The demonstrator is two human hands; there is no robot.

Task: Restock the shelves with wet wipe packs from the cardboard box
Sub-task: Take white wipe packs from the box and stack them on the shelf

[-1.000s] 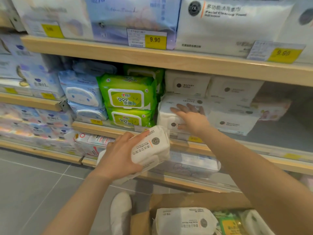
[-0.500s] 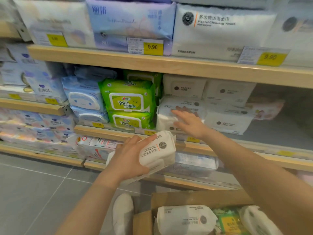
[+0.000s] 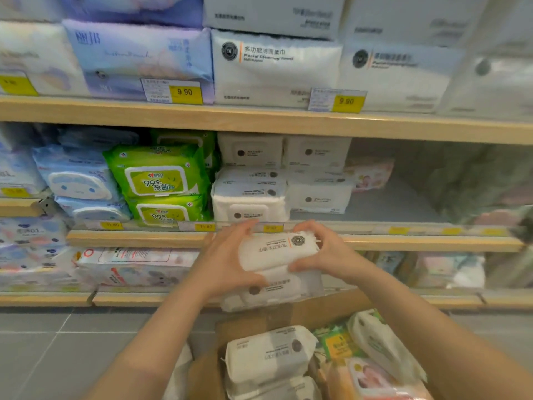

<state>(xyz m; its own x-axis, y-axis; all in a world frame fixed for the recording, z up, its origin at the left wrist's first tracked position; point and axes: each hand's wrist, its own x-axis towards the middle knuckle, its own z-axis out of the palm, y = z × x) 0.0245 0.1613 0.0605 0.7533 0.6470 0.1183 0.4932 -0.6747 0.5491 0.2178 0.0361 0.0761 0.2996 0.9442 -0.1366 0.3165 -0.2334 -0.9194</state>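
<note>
White wipe packs (image 3: 277,252), two stacked, are being gripped by curled fingers of left hand (image 3: 227,261) and right hand (image 3: 326,255); lower pack risks slipping out.

Both arms reach in from the bottom, left hand (image 3: 227,261) and right hand (image 3: 326,252) curled, gripping mid-frame.

Two bare forearms — no sleeves, left hand (image 3: 227,261), right hand (image 3: 326,252)
</note>
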